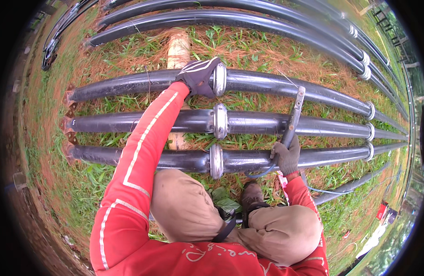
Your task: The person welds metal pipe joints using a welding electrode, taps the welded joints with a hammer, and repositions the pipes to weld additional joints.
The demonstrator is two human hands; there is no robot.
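Observation:
My left hand (199,77), in a dark striped glove, is wrapped over the farthest of three black pipes (262,83), right against its silver collar (220,79). Its fingertips are partly hidden behind the pipe. My right hand (287,154), in a grey knit glove, is closed round a dark metal bar (294,117) with a flattened, drilled upper end. A thin wire or rod sticks out from that end toward the far pipe. A blue cable (263,175) hangs by this hand. The middle pipe (258,123) and near pipe (249,160) carry similar silver collars.
A pale log (178,49) lies crosswise under the pipes. More black pipes (212,17) run along the far side. Rusty flanges (70,124) cap the left ends. My boot (252,195) stands on the grass close to the near pipe. Black cables (53,43) lie far left.

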